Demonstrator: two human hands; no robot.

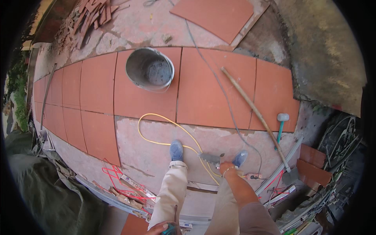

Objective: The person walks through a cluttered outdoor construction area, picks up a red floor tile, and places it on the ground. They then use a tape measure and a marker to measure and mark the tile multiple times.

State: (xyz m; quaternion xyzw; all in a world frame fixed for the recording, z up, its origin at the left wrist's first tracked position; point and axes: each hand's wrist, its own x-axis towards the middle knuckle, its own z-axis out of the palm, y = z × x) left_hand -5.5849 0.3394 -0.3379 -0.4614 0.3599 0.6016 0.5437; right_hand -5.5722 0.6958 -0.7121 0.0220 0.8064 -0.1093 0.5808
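there is printing to see near the lower left: a long white strip [138, 187] carries dark letters along its side. at the lower right, another white strip [281, 194] has some dark marks, but these are too small for me to read.

my right hand [226, 166] is wrapped on the handle of a trowel [210, 158], and the fingers seem closed around it, although the arm above hides most of them. the grey blade extends to the left from my fingers, between my left shoe [176, 150] and my right shoe [240, 158]. its tip is over the yellow cord [156, 142]; i cannot tell if they touch.

my left hand [158, 228] is at the lower edge, next to a teal and dark object [170, 228]. the picture cuts both, so i cannot tell if these fingers are apart or clamped on it.

in front of me lie the reddish tiles [145, 102], and a bucket [135, 70] stands on them. to the right, a shovel [254, 107] lies with its wooden handle across the tiles, near a mallet [281, 127] with a teal handle.
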